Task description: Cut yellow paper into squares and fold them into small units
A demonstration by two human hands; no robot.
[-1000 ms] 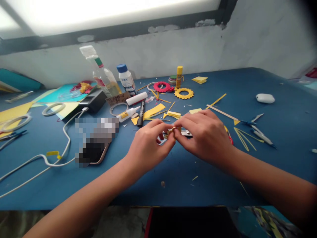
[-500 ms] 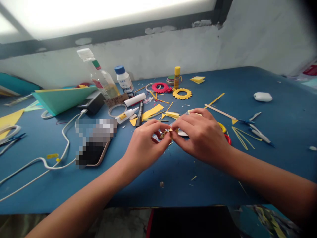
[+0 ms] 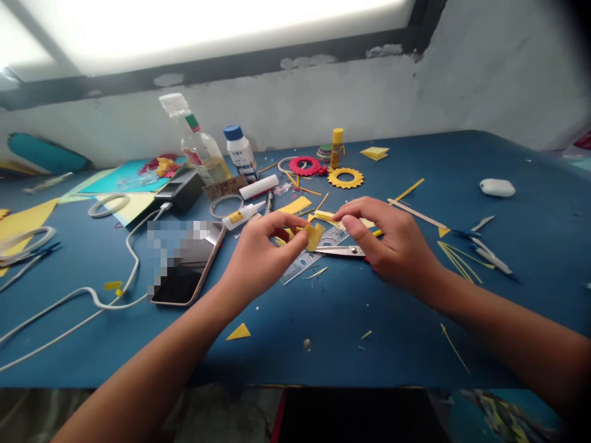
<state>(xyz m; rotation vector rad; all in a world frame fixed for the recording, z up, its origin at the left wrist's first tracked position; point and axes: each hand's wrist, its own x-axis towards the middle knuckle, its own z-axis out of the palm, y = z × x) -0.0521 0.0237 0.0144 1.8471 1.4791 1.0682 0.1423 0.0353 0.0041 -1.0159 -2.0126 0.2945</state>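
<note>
My left hand pinches a small folded yellow paper piece between thumb and fingertips, above the table. My right hand hovers to its right with thumb and index finger slightly apart and nothing visible between them. Beneath and between the hands lie scissors, their handles mostly hidden by my right hand. A clear ruler rests under the blades, partly covered. Just behind my right fingertips is a folded yellow paper strip. A small yellow triangle lies near my left forearm.
A phone and white cable occupy the left. Behind stand a glass bottle, a blue-capped bottle and a glue stick. Red and yellow toothed rings lie nearby. A compass sits right.
My hands have parted: the right let go and moved right, while the left keeps the yellow paper. Scissors and ruler show more. At back left, the raised green sheet now appears lowered.
</note>
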